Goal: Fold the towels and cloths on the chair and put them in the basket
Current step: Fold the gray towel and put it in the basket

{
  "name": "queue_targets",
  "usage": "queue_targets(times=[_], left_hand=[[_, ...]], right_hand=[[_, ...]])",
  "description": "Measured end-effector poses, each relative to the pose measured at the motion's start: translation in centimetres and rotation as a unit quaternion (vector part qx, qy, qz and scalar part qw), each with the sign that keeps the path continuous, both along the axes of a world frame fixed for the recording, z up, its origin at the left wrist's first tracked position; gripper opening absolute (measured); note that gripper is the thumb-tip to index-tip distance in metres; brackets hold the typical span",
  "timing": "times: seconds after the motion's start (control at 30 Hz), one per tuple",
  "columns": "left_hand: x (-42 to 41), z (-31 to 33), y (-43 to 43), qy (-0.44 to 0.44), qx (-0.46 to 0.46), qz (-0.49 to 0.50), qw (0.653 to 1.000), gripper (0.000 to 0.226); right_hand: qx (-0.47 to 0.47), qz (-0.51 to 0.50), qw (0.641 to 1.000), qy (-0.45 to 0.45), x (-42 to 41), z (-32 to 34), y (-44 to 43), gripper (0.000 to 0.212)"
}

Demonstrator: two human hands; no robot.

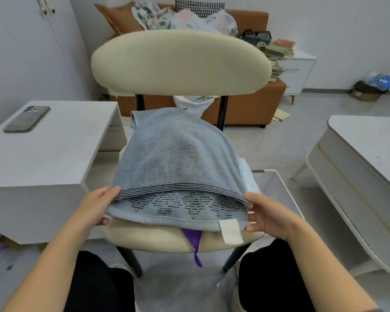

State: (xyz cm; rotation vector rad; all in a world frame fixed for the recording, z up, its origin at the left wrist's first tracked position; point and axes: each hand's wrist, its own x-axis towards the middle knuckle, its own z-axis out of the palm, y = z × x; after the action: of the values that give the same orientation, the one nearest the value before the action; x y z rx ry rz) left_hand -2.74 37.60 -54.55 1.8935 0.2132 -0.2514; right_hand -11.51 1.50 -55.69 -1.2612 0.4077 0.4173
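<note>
A dark phone lies on the white surface. The grip of the left hand pinches the left edge of the folded blue terry towel, which lies on the cream padded chair over a purple cloth. The grip of the right hand pinches its right edge, near the white mesh basket.

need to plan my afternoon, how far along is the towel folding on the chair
Early on. Done: the blue towel lies doubled over on the chair. In hand: the left hand and right hand grip its near edge, one at each side. Left: finishing this fold, the purple cloth under it, and loading the basket, where no folded piece shows.
</note>
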Motion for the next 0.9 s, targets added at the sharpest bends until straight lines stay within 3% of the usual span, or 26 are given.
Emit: queue_targets(times=[0.07,0.17,0.2,0.3,0.4,0.5,0.67,0.9], left_hand=[[0.2,1.3,0.5,-0.005,-0.032,0.009,0.999,0.023],[1.0,4.1,0.9,-0.018,-0.123,0.030,0.992,0.023],[1.4,5.1,0.9,-0.024,-0.154,0.033,0.987,0.022],[2.7,8.2,0.4,-0.036,-0.236,0.018,0.971,0.017],[4.1,11.1,0.0,-0.037,-0.272,0.005,0.962,0.011],[4.8,12.4,0.1,-0.013,-0.265,-0.005,0.964,0.009],[3.2,8.9,1.4,0.120,-0.221,-0.022,0.968,0.009],[1.4,3.9,2.0,0.173,-0.164,-0.022,0.971,0.006]], right_hand=[[0.015,-0.009,1.000,-0.003,0.1,0.6,-0.5,0.022],[0.047,0.002,0.998,-0.041,1.1,2.6,-1.2,0.073],[0.065,-0.003,0.996,-0.061,1.6,3.5,-1.4,0.078],[0.118,-0.031,0.985,-0.120,3.3,7.1,-1.4,0.073],[0.105,-0.048,0.984,-0.137,5.0,10.3,-1.5,0.074],[0.082,-0.045,0.993,-0.077,5.1,12.0,-1.2,0.070],[0.050,-0.006,0.998,0.025,2.5,9.0,-0.3,0.024],[0.014,-0.011,0.996,0.085,0.4,4.0,1.0,0.031]])
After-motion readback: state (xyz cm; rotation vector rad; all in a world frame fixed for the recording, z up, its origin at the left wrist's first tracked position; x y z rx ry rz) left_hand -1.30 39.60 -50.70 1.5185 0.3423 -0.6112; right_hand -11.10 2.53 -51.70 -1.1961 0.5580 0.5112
